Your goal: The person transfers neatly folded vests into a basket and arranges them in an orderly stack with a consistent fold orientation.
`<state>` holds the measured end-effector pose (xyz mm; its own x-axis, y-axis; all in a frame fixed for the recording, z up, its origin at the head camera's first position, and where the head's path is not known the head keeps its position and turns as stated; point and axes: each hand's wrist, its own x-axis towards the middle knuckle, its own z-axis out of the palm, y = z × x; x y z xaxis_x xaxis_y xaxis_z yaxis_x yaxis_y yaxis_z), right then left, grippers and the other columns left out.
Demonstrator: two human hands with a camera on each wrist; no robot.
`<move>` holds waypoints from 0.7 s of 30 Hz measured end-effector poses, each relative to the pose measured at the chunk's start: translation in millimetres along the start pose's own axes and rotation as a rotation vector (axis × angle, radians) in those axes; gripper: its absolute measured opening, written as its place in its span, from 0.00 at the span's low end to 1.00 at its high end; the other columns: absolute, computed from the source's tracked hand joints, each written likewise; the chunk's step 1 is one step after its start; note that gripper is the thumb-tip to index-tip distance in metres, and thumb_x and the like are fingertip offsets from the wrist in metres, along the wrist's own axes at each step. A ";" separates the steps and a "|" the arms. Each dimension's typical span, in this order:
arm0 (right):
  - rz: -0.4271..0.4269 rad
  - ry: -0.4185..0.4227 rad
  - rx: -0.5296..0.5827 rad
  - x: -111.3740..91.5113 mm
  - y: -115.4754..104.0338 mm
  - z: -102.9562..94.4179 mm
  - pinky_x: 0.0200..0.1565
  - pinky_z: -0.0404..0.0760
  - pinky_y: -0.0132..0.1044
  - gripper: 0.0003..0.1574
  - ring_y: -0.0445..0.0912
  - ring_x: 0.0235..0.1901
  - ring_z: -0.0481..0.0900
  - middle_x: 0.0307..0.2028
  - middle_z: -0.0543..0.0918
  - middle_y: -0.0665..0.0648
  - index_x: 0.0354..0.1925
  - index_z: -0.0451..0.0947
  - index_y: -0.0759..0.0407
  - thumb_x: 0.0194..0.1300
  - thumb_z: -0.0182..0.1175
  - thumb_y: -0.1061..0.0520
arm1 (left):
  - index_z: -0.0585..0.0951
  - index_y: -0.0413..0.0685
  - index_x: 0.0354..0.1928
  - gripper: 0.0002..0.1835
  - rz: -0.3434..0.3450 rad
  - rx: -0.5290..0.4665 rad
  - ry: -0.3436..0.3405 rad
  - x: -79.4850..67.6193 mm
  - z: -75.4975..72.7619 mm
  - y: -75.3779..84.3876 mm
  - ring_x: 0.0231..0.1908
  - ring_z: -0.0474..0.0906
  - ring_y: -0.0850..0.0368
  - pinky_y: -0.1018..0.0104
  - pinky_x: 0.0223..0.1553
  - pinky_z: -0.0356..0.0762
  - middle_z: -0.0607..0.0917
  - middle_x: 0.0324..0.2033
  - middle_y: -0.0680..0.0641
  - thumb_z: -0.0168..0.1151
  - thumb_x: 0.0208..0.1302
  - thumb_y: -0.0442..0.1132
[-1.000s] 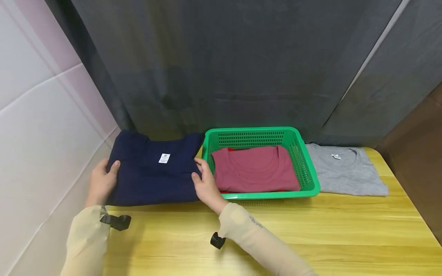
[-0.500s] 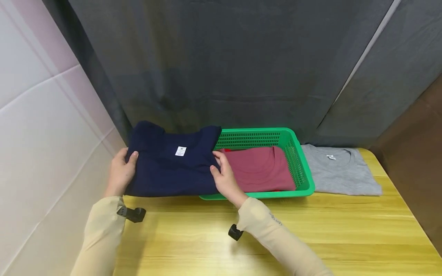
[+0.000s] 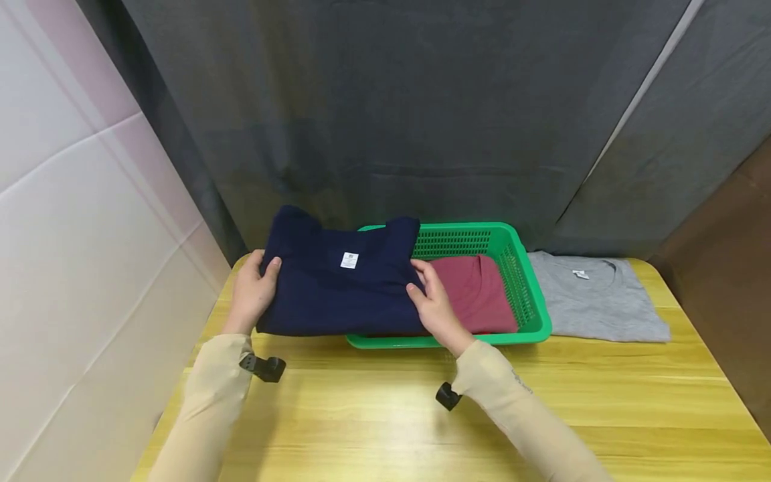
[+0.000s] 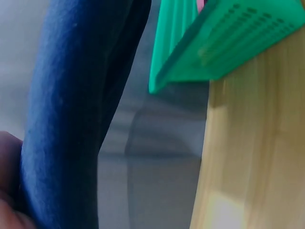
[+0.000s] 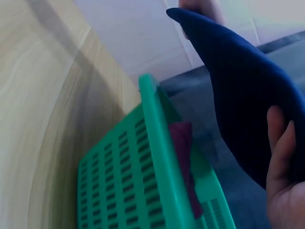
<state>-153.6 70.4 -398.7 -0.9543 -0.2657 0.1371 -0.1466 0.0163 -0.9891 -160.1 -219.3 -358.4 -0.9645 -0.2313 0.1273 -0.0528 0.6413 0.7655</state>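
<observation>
A folded navy T-shirt (image 3: 337,291) with a white neck label hangs in the air between my two hands. My left hand (image 3: 251,292) grips its left side, thumb on top. On the opposite side my right hand (image 3: 435,302) pinches the edge, thumb above and fingers beneath. The shirt overlaps the left part of a green plastic basket (image 3: 536,311); in the right wrist view it is raised above the basket rim (image 5: 159,143). Inside the basket lies a folded dusky-red T-shirt (image 3: 482,294), partly hidden by the navy one, with a bit of bright red cloth under it.
A folded grey T-shirt (image 3: 596,301) lies on the wooden table (image 3: 373,415) just right of the basket. Behind the table hangs a dark grey curtain (image 3: 385,120). A white panel wall (image 3: 78,268) stands at the left, a brown surface (image 3: 729,268) at the right.
Both hands have carried the navy T-shirt to the right and a little upward, from beside the basket to over its left part. The basket and the other shirts stay put.
</observation>
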 end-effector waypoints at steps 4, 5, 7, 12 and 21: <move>0.014 0.017 0.005 -4.3 1.8 -16.4 0.64 0.52 0.53 0.28 0.52 0.68 0.44 0.68 0.47 0.63 0.65 0.49 0.65 0.70 0.41 0.64 | 0.69 0.35 0.52 0.18 0.017 -0.020 -0.037 1.3 13.1 8.0 0.47 0.69 0.39 0.48 0.51 0.63 0.73 0.49 0.32 0.44 0.69 0.42; 0.013 0.021 0.006 -5.0 2.3 -20.3 0.64 0.51 0.53 0.28 0.52 0.68 0.43 0.68 0.47 0.63 0.66 0.49 0.65 0.70 0.41 0.64 | 0.69 0.35 0.52 0.18 0.018 -0.028 -0.044 1.7 16.1 9.6 0.46 0.69 0.39 0.48 0.50 0.64 0.74 0.49 0.32 0.44 0.69 0.42; 0.014 0.024 0.008 -6.0 3.7 -27.5 0.64 0.50 0.53 0.28 0.52 0.69 0.42 0.68 0.46 0.63 0.66 0.48 0.65 0.70 0.41 0.64 | 0.69 0.36 0.52 0.17 0.023 -0.039 -0.048 1.9 21.7 12.8 0.45 0.70 0.40 0.48 0.49 0.64 0.74 0.48 0.32 0.44 0.69 0.42; 0.027 0.034 -0.007 -9.7 7.6 -44.3 0.64 0.49 0.54 0.29 0.53 0.69 0.41 0.68 0.47 0.64 0.66 0.48 0.66 0.70 0.41 0.63 | 0.69 0.37 0.51 0.17 0.026 -0.060 -0.052 1.4 36.9 20.2 0.44 0.71 0.41 0.49 0.48 0.66 0.75 0.48 0.34 0.45 0.69 0.42; 0.035 0.051 -0.040 -14.5 10.6 -78.0 0.64 0.49 0.53 0.28 0.53 0.69 0.39 0.69 0.46 0.64 0.66 0.49 0.66 0.70 0.41 0.65 | 0.70 0.39 0.51 0.15 0.041 -0.087 -0.080 2.1 64.7 36.2 0.44 0.72 0.40 0.50 0.48 0.68 0.76 0.47 0.35 0.47 0.68 0.41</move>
<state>-161.6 149.6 -406.9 -0.9708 -0.2153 0.1059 -0.1222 0.0634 -0.9905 -180.8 -149.2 -371.2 -0.9831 -0.1452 0.1114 0.0062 0.5820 0.8132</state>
